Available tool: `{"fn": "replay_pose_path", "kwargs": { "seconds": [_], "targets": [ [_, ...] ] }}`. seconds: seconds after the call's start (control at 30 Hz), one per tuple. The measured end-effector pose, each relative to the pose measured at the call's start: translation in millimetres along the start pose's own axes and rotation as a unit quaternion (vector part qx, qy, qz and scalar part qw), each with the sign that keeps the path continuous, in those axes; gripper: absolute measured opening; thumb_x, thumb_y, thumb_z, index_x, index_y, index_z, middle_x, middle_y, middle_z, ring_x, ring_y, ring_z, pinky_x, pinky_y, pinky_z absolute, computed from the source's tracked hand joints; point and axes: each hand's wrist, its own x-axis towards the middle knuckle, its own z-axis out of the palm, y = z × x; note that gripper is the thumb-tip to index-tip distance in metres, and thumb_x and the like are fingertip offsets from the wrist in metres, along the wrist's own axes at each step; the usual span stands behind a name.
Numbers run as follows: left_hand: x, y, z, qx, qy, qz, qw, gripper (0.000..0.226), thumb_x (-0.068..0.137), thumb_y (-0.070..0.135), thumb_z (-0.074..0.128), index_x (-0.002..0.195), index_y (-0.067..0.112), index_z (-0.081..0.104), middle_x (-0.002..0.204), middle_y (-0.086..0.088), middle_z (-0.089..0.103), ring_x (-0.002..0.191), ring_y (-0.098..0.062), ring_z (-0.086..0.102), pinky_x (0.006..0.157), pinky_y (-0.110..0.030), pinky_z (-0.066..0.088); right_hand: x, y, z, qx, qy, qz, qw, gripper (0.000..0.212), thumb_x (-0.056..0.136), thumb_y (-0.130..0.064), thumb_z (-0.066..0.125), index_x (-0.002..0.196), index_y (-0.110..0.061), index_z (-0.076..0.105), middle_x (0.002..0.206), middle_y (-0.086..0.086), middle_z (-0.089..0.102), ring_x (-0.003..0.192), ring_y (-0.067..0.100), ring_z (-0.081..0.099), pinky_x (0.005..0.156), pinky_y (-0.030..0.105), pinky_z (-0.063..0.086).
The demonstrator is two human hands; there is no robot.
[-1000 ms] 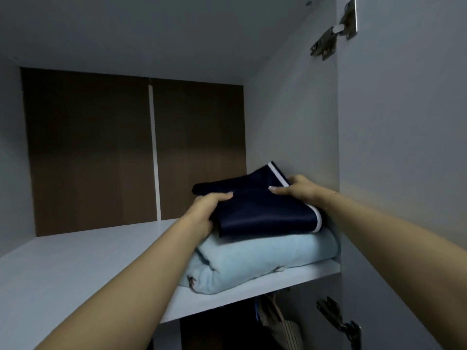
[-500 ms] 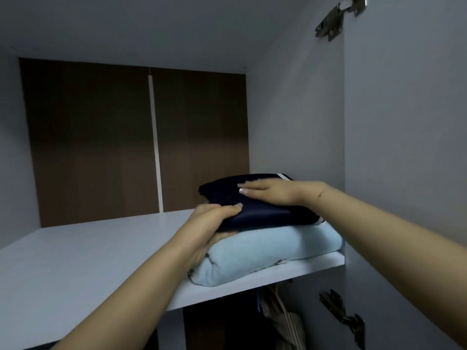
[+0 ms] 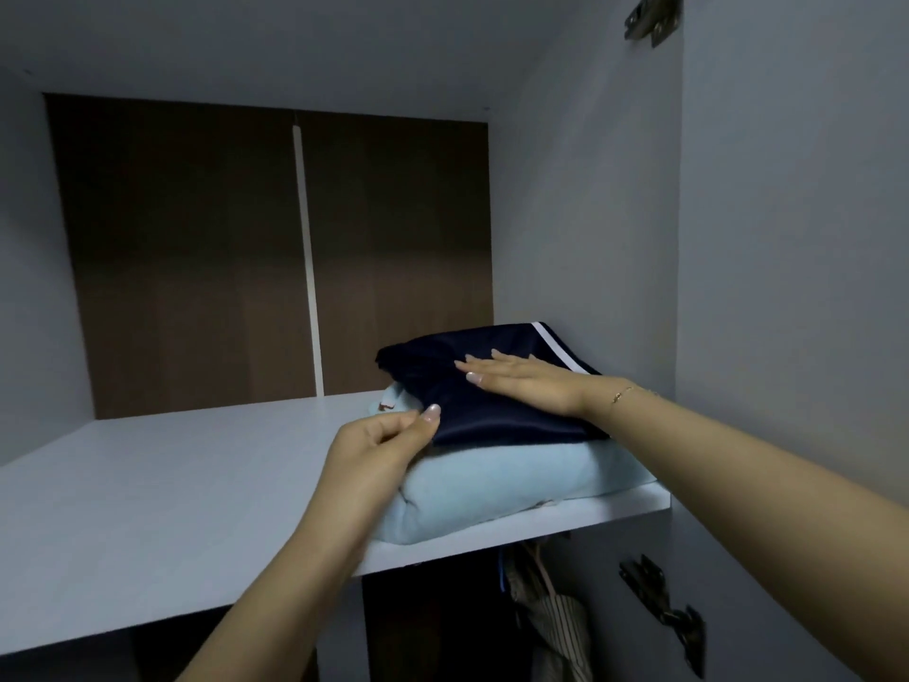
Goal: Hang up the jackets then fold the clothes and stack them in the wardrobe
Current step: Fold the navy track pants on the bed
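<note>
A folded navy garment (image 3: 497, 411) with a white stripe lies on top of a folded light-blue garment (image 3: 492, 489) at the right end of the wardrobe shelf (image 3: 172, 499). My right hand (image 3: 531, 386) lies flat on the navy garment with straight fingers, pressing it down. My left hand (image 3: 383, 445) is at the garment's front-left corner with its fingers curled. Its thumb lies on the edge of the navy fabric, pinching that corner.
The wardrobe's right side wall (image 3: 580, 248) stands close against the stack. A brown back panel (image 3: 206, 258) closes the compartment. Below the shelf hangs a striped garment (image 3: 556, 627). Door hinges (image 3: 664, 617) sit on the open door at the right.
The navy garment went from tilted and lifted to lying flat on the light-blue one. My right hand moved from its back edge onto its top and flattened. My left hand slid back to the corner.
</note>
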Motion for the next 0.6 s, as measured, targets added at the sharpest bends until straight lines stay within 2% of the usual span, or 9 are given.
{"fn": "replay_pose_path", "kwargs": {
  "seconds": [0.07,0.13,0.17,0.23,0.3,0.4,0.47,0.53,0.6],
  "targets": [
    [-6,4,-18,0.089,0.090,0.037,0.991,0.028,0.092,0.028,0.062,0.071,0.014,0.074,0.078,0.002,0.073,0.072,-0.009,0.066,0.068,-0.021,0.051,-1,-1,-1,0.013,0.013,-0.001,1.000,0.052,0.100,-0.057,0.030,0.150,-0.040,0.031,0.160,-0.017,0.020,0.150,0.009,0.004,0.122,0.045,-0.004],
    [-12,2,-40,0.172,0.149,0.043,0.973,0.029,0.094,0.034,0.058,0.074,0.020,0.072,0.076,0.007,0.071,0.073,-0.009,0.065,0.069,-0.026,0.050,-3,-6,-3,0.018,0.045,-0.009,0.999,0.050,0.100,-0.053,0.038,0.145,-0.033,0.043,0.156,-0.012,0.033,0.147,0.011,0.020,0.121,0.033,0.009],
    [-15,-1,-48,0.213,0.147,0.017,0.966,0.029,0.096,0.035,0.055,0.078,0.019,0.071,0.078,0.007,0.071,0.077,-0.013,0.065,0.074,-0.030,0.051,-4,-10,-5,0.007,0.071,-0.019,0.997,0.047,0.100,-0.050,0.042,0.141,-0.029,0.050,0.151,-0.010,0.042,0.143,0.011,0.031,0.118,0.026,0.017],
    [-16,-8,-53,0.247,0.098,-0.071,0.961,0.036,0.099,0.036,0.051,0.082,0.011,0.069,0.088,-0.005,0.073,0.085,-0.023,0.065,0.089,-0.039,0.050,-7,-20,-6,-0.006,0.120,-0.042,0.992,0.040,0.099,-0.045,0.047,0.133,-0.027,0.059,0.139,-0.010,0.055,0.131,0.009,0.046,0.111,0.024,0.031],
    [-14,-14,-46,0.207,0.060,-0.130,0.968,0.036,0.100,0.035,0.049,0.083,0.008,0.067,0.089,-0.012,0.071,0.084,-0.027,0.063,0.097,-0.043,0.048,-12,-28,-2,0.025,0.125,-0.057,0.990,0.044,0.093,-0.059,0.047,0.128,-0.036,0.061,0.133,-0.018,0.058,0.123,0.001,0.049,0.106,0.023,0.036],
    [-6,-19,-29,0.133,0.055,-0.146,0.979,0.045,0.102,0.037,0.043,0.094,0.003,0.071,0.097,-0.013,0.074,0.093,-0.028,0.069,0.099,-0.040,0.049,-20,-31,11,0.050,0.101,-0.069,0.991,0.061,0.083,-0.076,0.045,0.134,-0.043,0.054,0.141,-0.023,0.049,0.128,-0.003,0.041,0.101,0.019,0.029],
    [-1,-21,-19,0.063,0.029,-0.148,0.986,0.053,0.103,0.045,0.035,0.101,0.007,0.071,0.095,-0.009,0.075,0.086,-0.018,0.071,0.086,-0.030,0.055,-24,-26,16,0.091,0.112,-0.067,0.987,0.060,0.083,-0.075,0.046,0.134,-0.045,0.052,0.143,-0.024,0.047,0.130,-0.004,0.038,0.101,0.019,0.028],
    [4,-18,-13,0.010,0.004,-0.157,0.988,0.064,0.101,0.056,0.028,0.109,0.008,0.070,0.092,-0.004,0.076,0.079,-0.011,0.071,0.074,-0.024,0.053,-26,-21,18,0.130,0.119,-0.062,0.982,0.057,0.083,-0.074,0.048,0.133,-0.048,0.053,0.142,-0.025,0.047,0.131,-0.003,0.038,0.103,0.020,0.028],
    [10,-13,-10,-0.013,-0.018,-0.173,0.985,0.075,0.097,0.066,0.025,0.119,0.008,0.067,0.101,-0.006,0.075,0.086,-0.012,0.071,0.077,-0.026,0.052,-26,-19,19,0.133,0.120,-0.060,0.982,0.055,0.083,-0.074,0.047,0.132,-0.048,0.053,0.142,-0.024,0.048,0.131,-0.002,0.039,0.102,0.021,0.029]
  ]
}}
